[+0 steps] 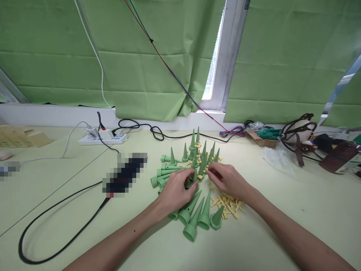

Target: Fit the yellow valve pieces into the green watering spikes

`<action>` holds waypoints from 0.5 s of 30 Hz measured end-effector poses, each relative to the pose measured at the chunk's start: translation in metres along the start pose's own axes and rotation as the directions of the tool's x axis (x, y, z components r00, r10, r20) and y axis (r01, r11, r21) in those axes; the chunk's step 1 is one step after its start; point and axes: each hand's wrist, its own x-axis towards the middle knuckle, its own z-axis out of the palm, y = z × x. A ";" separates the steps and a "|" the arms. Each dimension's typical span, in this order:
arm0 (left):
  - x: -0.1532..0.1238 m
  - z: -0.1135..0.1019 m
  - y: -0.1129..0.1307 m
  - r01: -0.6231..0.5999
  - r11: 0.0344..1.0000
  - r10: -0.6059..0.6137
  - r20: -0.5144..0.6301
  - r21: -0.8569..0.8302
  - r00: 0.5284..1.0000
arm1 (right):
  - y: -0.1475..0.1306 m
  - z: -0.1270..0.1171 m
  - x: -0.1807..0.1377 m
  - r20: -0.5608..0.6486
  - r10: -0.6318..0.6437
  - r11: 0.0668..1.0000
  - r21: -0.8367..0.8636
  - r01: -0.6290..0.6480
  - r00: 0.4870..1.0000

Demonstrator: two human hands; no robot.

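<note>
My left hand (178, 188) is closed, thumb and fingers curled round an upright green plastic spike (195, 175). Just to its right, my right hand (227, 178) pinches a small yellow plastic fitting (205, 171) between thumb and fingertips. Behind both hands several green spikes (204, 150) stand point up, with yellow fittings among them. More green spikes lie on their sides to the left of my left hand and in front of it, such as a hollow one (191, 228) nearest me. A loose pile of yellow fittings (229, 205) lies below my right wrist.
A blurred-out dark device (126, 175) with a looped black cable lies on the table (84, 222) at left. Behind it is a white power strip (104, 138). Cables run along the wall. A cardboard box (262, 139), clear plastic and a brown bag (299, 131) crowd the back right.
</note>
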 end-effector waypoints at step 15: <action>-0.004 -0.006 0.011 -0.242 0.969 0.209 -0.354 -0.050 0.912 | -0.004 0.003 -0.002 -0.260 -0.200 0.980 -0.070 0.188 0.945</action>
